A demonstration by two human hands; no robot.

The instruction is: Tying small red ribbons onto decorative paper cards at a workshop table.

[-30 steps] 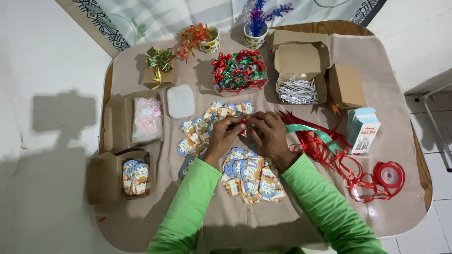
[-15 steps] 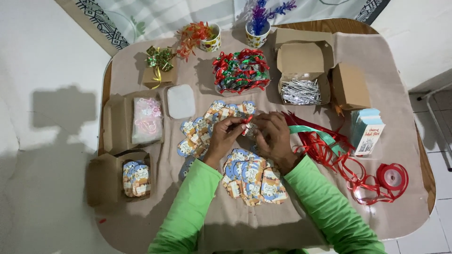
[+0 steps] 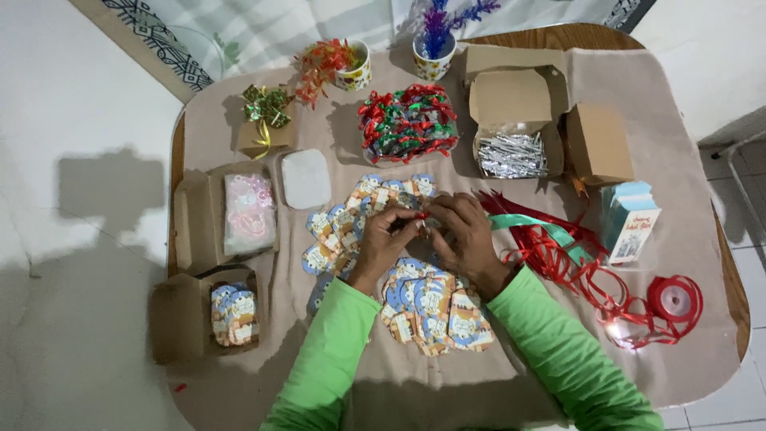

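My left hand (image 3: 386, 241) and my right hand (image 3: 466, 236) meet over the middle of the table, both pinching a small piece of red ribbon (image 3: 421, 215) between the fingertips. Under and around them lie several printed paper tags (image 3: 435, 307) in blue and orange, spread in two heaps. Loose red ribbon (image 3: 574, 263) and a teal ribbon (image 3: 531, 224) trail to the right of my right hand. Both arms wear bright green sleeves.
A tray of red and green bows (image 3: 408, 124) stands behind my hands. An open cardboard box with silver pieces (image 3: 511, 154), a closed box (image 3: 598, 144), a ribbon spool (image 3: 674, 299), a small carton (image 3: 630, 222), boxes of tags (image 3: 234, 313) and two decorated cups (image 3: 435, 56) ring the cloth-covered table (image 3: 694, 160).
The hands have stayed together over the tags, with only small finger movements on the red ribbon piece. The view has shifted slightly.
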